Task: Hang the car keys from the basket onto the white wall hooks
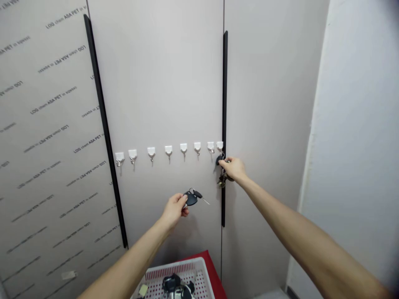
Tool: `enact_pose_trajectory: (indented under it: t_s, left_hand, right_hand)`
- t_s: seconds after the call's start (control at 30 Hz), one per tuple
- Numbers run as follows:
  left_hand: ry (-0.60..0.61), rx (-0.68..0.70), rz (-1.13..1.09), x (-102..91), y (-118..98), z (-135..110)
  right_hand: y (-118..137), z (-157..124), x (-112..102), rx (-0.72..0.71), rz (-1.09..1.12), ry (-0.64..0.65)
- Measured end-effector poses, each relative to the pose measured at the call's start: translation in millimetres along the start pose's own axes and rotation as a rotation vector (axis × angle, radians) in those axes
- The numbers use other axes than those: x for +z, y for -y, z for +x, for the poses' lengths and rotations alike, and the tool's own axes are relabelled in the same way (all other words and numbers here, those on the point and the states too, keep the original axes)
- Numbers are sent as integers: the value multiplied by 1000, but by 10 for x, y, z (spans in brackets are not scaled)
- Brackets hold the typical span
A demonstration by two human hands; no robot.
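My left hand (175, 209) grips a black car key fob (190, 198) with a thin metal key blade sticking out to the right, level with the lower part of the door. My right hand (233, 169) closes on a bunch of keys (222, 178), which hang by a ring from the rightmost of several white adhesive wall hooks (220, 146). The other hooks run in a row to the left, and none of them holds anything.
A white plastic basket (174, 270) holding more dark keys sits low in view, on a red surface (213, 265). Black vertical door handles (224, 124) run down the pale cabinet doors. A film printed with text covers the left panel (46, 124).
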State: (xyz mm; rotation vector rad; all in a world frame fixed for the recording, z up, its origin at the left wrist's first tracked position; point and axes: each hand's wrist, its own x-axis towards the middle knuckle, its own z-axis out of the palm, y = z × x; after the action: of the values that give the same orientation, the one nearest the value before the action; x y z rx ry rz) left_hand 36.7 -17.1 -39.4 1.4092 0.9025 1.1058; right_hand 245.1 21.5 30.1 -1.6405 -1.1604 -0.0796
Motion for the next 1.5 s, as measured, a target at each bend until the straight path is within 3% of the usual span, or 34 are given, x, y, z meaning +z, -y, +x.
enact_pose_trajectory:
  t_s: [0.2, 0.3, 0.4, 0.47, 0.57, 0.7, 0.87, 0.97, 1.03, 1.17, 1.3, 1.37, 1.5]
  left_hand:
    - [-37, -4, -13, -240, -12, -111]
    - [35, -35, 69, -281, 49, -208]
    - [90, -95, 216, -311, 316, -322]
    - [97, -134, 318, -336, 583, -401]
    - [91, -161, 494, -384, 978, -538]
    - [118, -118, 763, -456, 1302, -740]
    - [247, -3, 979, -498, 1433, -904]
    - [269, 6, 1005, -516, 1384, -878]
    - [221, -20, 890, -539, 1266, -796]
    - [120, -179, 270, -577, 808, -551]
    - [294, -187, -247, -560, 297, -375]
    - [387, -160, -329, -542, 143, -337]
    - [428, -164, -347, -531, 69, -315]
  right_hand:
    - [319, 249, -271, -89, 226, -120]
    - [513, 151, -332, -156, 350, -7]
    - [506, -244, -235, -135, 380, 331]
    - [366, -634, -83, -71, 361, 546]
    - [46, -1285, 218, 14, 356, 769]
    - [-311, -1988, 594, 68, 364, 924]
    - [-494, -2384, 806, 25, 318, 977]
    - [-549, -2398, 824, -21, 285, 1006]
    - [-536, -2314, 828, -34, 271, 1000]
    - [-239, -1983, 813, 0, 339, 945]
    - [266, -1667, 732, 145, 809, 1067]
    - [443, -1586, 689, 223, 1055, 1165]
    - [541, -1562, 653, 281, 1205, 1246]
